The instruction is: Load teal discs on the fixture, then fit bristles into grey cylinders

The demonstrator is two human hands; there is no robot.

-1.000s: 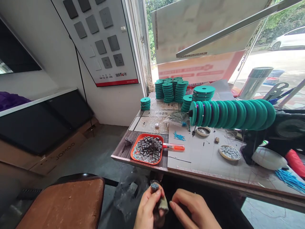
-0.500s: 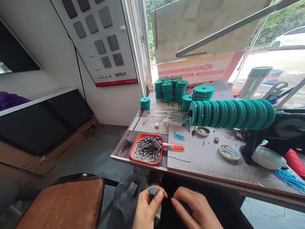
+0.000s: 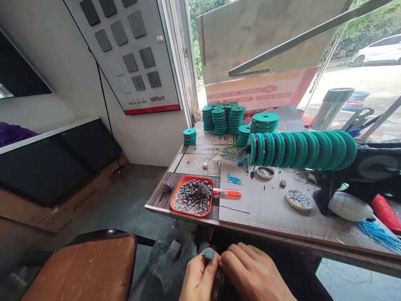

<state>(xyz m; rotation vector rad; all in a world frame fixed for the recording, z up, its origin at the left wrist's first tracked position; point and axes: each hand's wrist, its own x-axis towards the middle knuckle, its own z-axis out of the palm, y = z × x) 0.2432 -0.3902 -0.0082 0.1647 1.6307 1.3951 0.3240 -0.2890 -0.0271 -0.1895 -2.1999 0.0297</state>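
Note:
In my left hand (image 3: pixel 202 274), closed below the table's front edge, is a tight bundle of thin rods (image 3: pixel 208 253) whose blue-grey ends show in a cluster above the thumb. My right hand (image 3: pixel 255 271) is right beside it, fingers curled and pressed together, its fingertips against the left thumb and bundle. Whatever the right fingers pinch is hidden. Beyond the hands, at the table's edge, an orange-red tray (image 3: pixel 213 205) holds dark metal cylinders and small beads. A red-orange pen (image 3: pixel 228 193) lies against its right side.
Teal discs (image 3: pixel 300 149) line a spindle on a black machine (image 3: pixel 376 163); teal spool stacks (image 3: pixel 221 121) stand behind. A dish of grey pellets (image 3: pixel 299 200) and blue strips (image 3: pixel 377 236) lie right. A brown chair (image 3: pixel 83 269) and plastic bag (image 3: pixel 171 259) are left, below the table.
My right hand has moved left and closed its fingers against the left hand. The left hand has shifted slightly right with the bundle. The camera view has turned a little.

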